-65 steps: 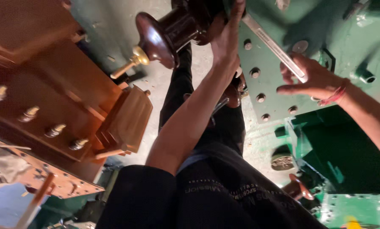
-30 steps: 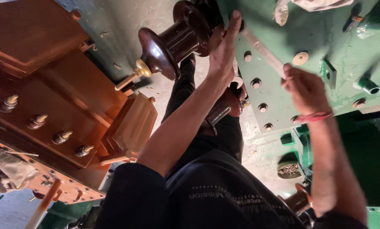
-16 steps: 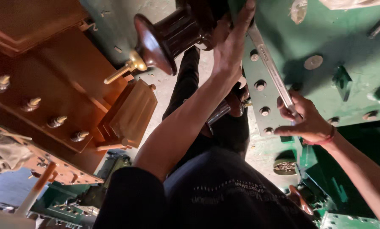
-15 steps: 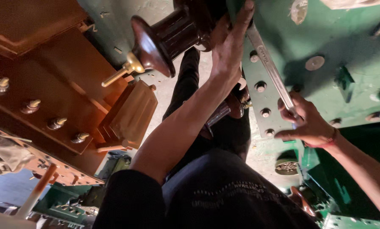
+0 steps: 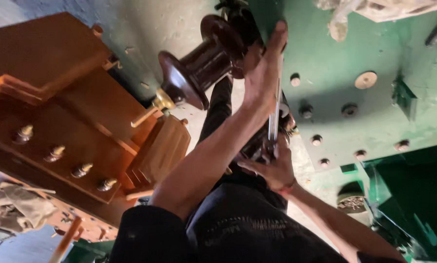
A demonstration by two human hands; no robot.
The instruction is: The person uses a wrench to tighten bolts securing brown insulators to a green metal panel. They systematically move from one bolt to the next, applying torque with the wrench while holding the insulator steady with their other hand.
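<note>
A long steel wrench [image 5: 276, 109] lies against the green metal cover plate [image 5: 374, 112]. Its upper end sits at the foot of a dark brown ribbed insulator [image 5: 203, 68] with a brass stud at its tip. My left hand [image 5: 261, 73] reaches up and holds the wrench's upper end, fingers stretched along the insulator's base. My right hand [image 5: 273, 168] grips the lower end of the wrench handle, close to my dark-trousered legs [image 5: 238, 229]. The wrench head itself is hidden behind my left hand.
The green plate carries several bolt heads [image 5: 317, 140] and a round cap [image 5: 365, 79]. A reddish-brown metal housing [image 5: 67, 126] with a row of brass terminals [image 5: 82, 170] stands at left. A crumpled cloth [image 5: 13, 209] lies at lower left, and a dark green recess [image 5: 413, 195] is at lower right.
My right hand has swung the wrench handle leftward toward my legs, so the wrench now runs nearly straight down from my left hand. The left hand stays at the insulator's base.
</note>
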